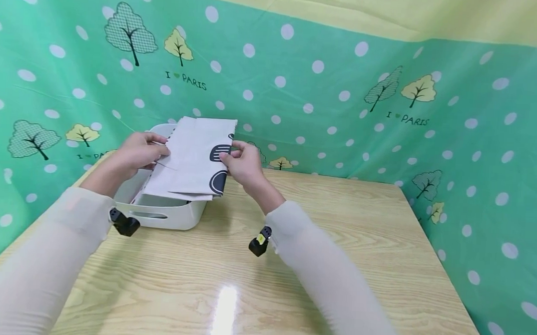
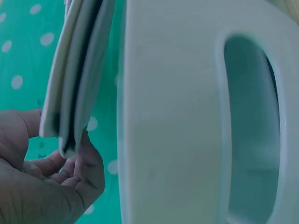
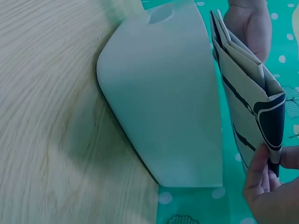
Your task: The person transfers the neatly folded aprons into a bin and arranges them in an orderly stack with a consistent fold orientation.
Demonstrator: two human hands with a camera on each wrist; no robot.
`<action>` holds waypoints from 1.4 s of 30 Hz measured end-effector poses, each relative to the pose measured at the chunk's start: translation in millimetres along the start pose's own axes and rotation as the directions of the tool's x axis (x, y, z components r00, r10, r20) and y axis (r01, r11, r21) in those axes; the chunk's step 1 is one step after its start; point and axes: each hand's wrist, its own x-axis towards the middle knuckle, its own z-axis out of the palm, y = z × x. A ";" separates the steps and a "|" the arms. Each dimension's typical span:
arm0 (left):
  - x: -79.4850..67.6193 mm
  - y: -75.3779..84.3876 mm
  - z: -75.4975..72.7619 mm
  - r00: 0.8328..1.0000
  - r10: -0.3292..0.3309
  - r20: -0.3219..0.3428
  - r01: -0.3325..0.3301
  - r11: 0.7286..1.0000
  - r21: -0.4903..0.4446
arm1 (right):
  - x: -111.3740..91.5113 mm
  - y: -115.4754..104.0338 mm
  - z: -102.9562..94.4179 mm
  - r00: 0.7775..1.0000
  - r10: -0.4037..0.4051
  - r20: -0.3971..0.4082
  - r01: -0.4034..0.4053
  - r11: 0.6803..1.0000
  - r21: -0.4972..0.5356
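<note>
A folded white cloth (image 1: 190, 156) with a black print along its right side is held above a white plastic basket (image 1: 176, 216). My left hand (image 1: 139, 152) pinches the cloth's left edge. In the left wrist view, the thumb and fingers of that hand lie on either side of the stacked folds (image 2: 74, 79). At the right edge, beside the black print, my right hand (image 1: 247, 166) pinches the cloth between thumb and fingers. The right wrist view shows the layered cloth (image 3: 243, 84) standing apart from the basket's outer wall (image 3: 163, 102). Most of the basket's inside is hidden beneath the cloth.
The basket stands at the back left of a wooden table (image 1: 337, 250), with a handle slot (image 1: 148, 215) in its front wall. A green dotted curtain (image 1: 317, 89) hangs behind the table and along its sides.
</note>
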 end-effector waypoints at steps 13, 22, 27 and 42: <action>11.3 -25.1 -22.6 0.998 -0.002 -0.070 0.008 0.997 0.083 | 11.8 16.8 43.6 0.998 -0.010 -0.056 0.010 1.000 -0.007; 11.0 -32.5 -31.9 0.998 0.021 -0.066 -0.013 0.992 0.124 | 13.1 13.1 56.9 0.997 0.015 -0.071 -0.018 0.999 -0.044; 10.7 -33.4 -34.0 0.997 0.019 -0.072 -0.008 0.989 0.145 | 14.5 10.2 58.9 0.997 0.034 -0.065 -0.038 0.997 -0.061; 3.2 -38.0 -47.0 1.000 -0.018 -0.025 0.022 0.980 0.196 | 15.2 18.3 35.0 0.995 -0.032 0.095 0.064 0.931 -0.359</action>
